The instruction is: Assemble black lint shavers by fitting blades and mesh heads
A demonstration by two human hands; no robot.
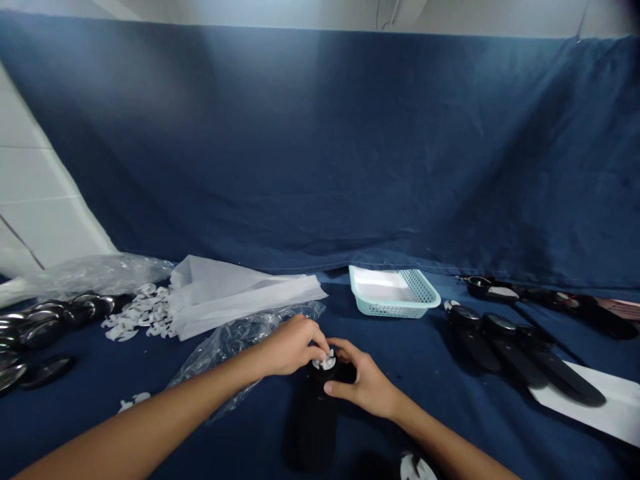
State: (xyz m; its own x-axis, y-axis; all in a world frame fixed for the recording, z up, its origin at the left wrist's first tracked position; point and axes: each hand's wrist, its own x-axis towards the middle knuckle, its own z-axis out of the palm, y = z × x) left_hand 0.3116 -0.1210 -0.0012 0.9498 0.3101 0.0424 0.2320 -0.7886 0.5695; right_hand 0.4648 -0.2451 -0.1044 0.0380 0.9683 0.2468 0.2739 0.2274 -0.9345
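Observation:
A long black device [314, 420] lies lengthwise on the blue cloth in front of me. A small white plastic piece [325, 363] sits on its far end. My left hand [289, 345] has its fingers curled, and the fingertips pinch that white piece. My right hand [364, 381] wraps around the same end of the black device from the right, thumb near the white piece.
Several more black devices [505, 350] lie at the right, partly on a white sheet [610, 407]. A light green basket [393, 292] stands behind. At the left are white plastic pieces [137, 313], white bags [230, 293], clear plastic [235, 340] and dark shiny oval parts [45, 327].

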